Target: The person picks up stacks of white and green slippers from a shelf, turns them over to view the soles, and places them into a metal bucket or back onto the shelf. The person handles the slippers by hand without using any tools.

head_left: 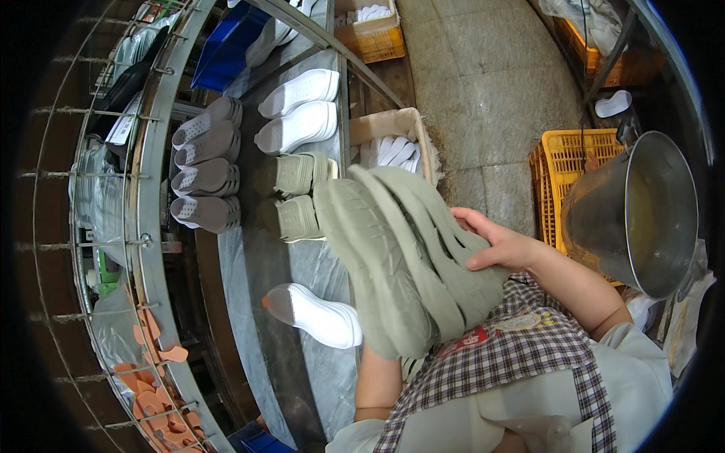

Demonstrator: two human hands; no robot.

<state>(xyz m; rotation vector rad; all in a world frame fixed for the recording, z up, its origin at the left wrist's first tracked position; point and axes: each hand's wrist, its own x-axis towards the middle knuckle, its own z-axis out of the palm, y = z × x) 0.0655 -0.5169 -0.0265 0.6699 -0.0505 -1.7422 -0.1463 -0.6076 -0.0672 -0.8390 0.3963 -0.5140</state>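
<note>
Several grey-green shoe soles (411,260) are held up in front of me as a fanned stack, their long sides facing each other. My right hand (502,245) is closed on the near right end of the stack, thumb on one face and fingers behind. My left forearm (377,381) rises under the stack; the soles hide that hand and its fingers. Just beyond the stack, on the bench, are more grey-green soles (298,219) in small piles. A stacked white sole pile (321,315) lies to the left of my left forearm.
On the grey bench (260,317) sit more white soles (300,124) and grey-and-white soles (208,200). A wire mesh (53,245) runs along the left, with orange pieces (158,404) behind it. To the right are a metal bucket (596,215) and a yellow crate (578,140).
</note>
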